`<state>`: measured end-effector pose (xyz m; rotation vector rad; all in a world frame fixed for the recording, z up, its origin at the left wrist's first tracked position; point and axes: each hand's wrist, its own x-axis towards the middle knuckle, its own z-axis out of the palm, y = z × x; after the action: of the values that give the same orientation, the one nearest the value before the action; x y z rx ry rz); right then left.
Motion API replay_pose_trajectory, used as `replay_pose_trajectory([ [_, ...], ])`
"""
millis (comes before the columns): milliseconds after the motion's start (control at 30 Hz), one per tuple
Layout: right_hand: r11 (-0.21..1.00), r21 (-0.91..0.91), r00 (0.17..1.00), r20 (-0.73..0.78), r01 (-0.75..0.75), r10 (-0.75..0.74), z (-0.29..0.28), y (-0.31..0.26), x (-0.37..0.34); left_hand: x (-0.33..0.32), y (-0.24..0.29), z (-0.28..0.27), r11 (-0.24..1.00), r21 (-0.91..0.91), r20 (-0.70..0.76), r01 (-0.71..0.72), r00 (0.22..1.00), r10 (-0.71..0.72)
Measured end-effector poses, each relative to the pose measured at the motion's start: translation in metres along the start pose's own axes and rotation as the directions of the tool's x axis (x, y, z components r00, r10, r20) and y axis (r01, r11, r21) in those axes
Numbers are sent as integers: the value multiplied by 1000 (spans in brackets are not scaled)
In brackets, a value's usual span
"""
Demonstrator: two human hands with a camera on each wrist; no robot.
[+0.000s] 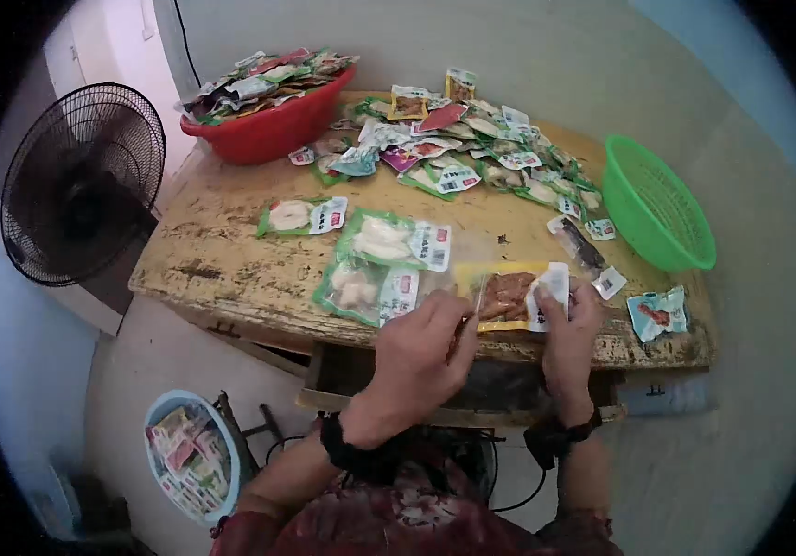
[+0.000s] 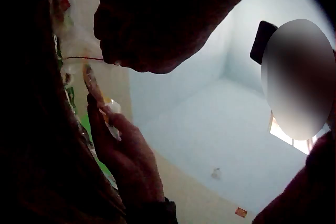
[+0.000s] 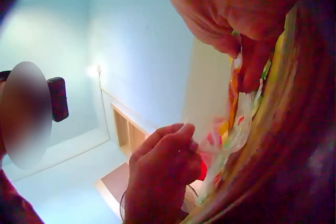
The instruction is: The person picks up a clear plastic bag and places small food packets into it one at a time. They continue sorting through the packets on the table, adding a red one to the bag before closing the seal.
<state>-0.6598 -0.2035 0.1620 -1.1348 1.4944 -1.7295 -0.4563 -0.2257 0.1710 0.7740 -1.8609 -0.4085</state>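
My right hand [image 1: 572,338] grips the white end of a yellow-edged food pouch [image 1: 507,298] with brown meat showing, thumb on top. At the pouch's left end, my left hand [image 1: 426,357] has its fingers curled, pinching a clear plastic bag [image 3: 231,148]. A thin red line along the plastic runs from the left hand in the left wrist view. Just beyond and left of the hands lie two clear, green-edged food packs [image 1: 384,239] with pale contents, one overlapping the other. Another green-edged pack [image 1: 300,216] sits farther left on the worn wooden table [image 1: 222,269].
Behind, a large pile of food packs [image 1: 472,139] covers the table's back, beside a heaped red basin [image 1: 273,125]. At right are a green basket [image 1: 657,199], a dark pack [image 1: 581,246] and a blue pack [image 1: 657,313]. A fan [image 1: 82,185] and a blue tub [image 1: 152,417] stand left.
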Motion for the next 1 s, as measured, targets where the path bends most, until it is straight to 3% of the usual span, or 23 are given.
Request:
replay_pose_trajectory([
  [133,990,141,999,-43,7,-1,13,2,7,-4,4,1,1000,18,31,-20,999,19],
  [333,960,181,956,243,-213,167,34,7,-11,1,0,-4,999,19,-11,-29,1000,29],
  [367,920,277,939,284,-276,196,37,2,-15,1,0,-5,999,21,-14,-32,999,32],
  [467,941,-10,863,396,-338,314,25,-11,-13,-2,-3,-4,997,51,-3,-60,998,61],
  [500,958,-187,874,400,-216,275,21,-16,-11,-1,-3,-3,997,35,-24,-75,997,76],
  [600,967,-250,899,408,-54,156,11,-27,0,1,-3,-5,997,-2,-70,-78,995,78],
  [733,915,-180,769,497,-362,402,14,-34,2,-2,5,-8,999,-4,-3,-34,999,33],
  [833,937,-136,775,530,-322,343,20,-13,-1,-3,7,-4,997,-8,32,-73,997,73],
  [933,903,-158,692,595,-398,409,26,-24,1,-3,11,-4,997,-21,60,-76,995,78],
  [1000,941,-109,703,639,-320,313,34,-8,2,-1,14,-4,997,-26,64,-73,995,75],
])
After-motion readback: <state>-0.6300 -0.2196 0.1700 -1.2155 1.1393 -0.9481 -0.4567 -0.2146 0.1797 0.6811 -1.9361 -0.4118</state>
